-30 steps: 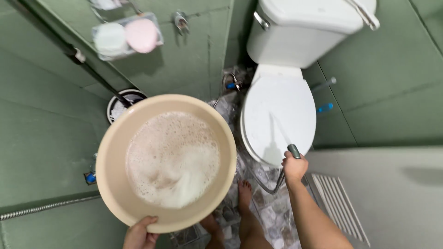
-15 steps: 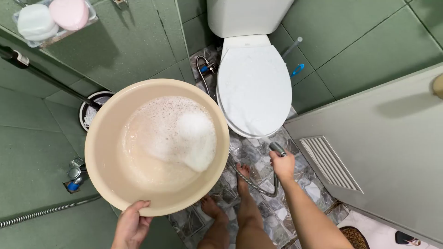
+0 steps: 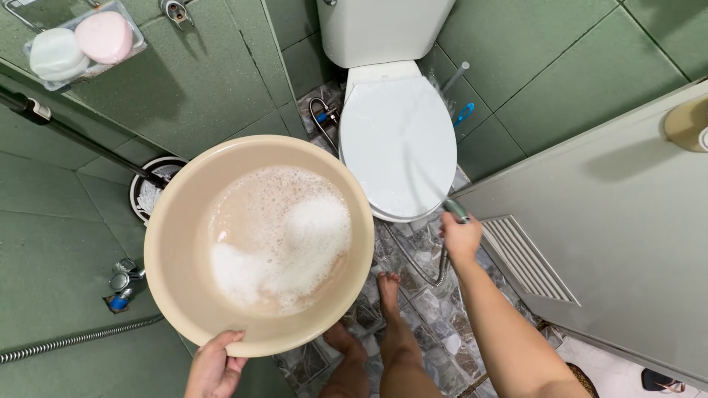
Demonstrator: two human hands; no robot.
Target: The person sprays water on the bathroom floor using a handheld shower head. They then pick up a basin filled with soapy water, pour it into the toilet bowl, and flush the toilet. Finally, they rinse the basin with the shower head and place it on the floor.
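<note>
Fingers of the left hand [image 3: 214,368] curl over the near rim of a beige basin [image 3: 177,221] of foamy water, held up left of the white toilet [image 3: 398,140]. The right hand [image 3: 462,237] is closed around a grey spray nozzle [image 3: 455,210] just beside the toilet's front edge, its metal hose [image 3: 431,276] looping down toward the patterned floor [image 3: 435,309].

Bare left hand [image 3: 214,365] and right hand [image 3: 461,237]; sleeveless forearms, no rings or watch; bare legs and feet below.

The left hand [image 3: 214,366] curls low at the frame's bottom edge, fingers gripping; the right hand [image 3: 461,237], arm outstretched, seems clenched shut.
</note>
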